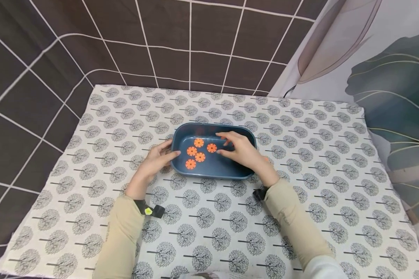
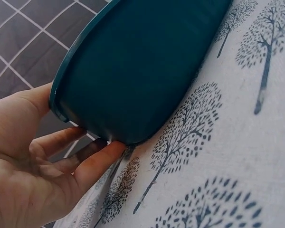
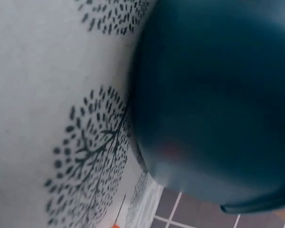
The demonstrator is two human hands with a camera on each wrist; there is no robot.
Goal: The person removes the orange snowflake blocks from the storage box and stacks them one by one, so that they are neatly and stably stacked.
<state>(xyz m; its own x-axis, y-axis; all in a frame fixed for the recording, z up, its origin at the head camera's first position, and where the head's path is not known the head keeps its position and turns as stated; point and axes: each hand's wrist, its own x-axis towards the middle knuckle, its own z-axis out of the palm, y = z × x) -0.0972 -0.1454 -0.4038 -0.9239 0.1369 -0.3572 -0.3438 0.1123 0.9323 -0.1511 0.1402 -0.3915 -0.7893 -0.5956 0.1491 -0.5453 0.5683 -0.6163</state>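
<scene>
- Left hand (image 1: 156, 159) grips the tub (image 1: 223, 169) at left, likely steadying it.
- Right hand (image 1: 242, 150), thumb and forefinger parted, reaches in beside orange discs (image 1: 200, 157) (five visible).

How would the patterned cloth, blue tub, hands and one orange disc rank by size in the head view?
Patterned cloth
Blue tub
Left hand and right hand, too alike to rank
One orange disc

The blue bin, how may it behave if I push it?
The bin is probably stiff: it shows no dent where the left hand grips it. It would likely slide rather than tip, since it looks wide and low.
</scene>
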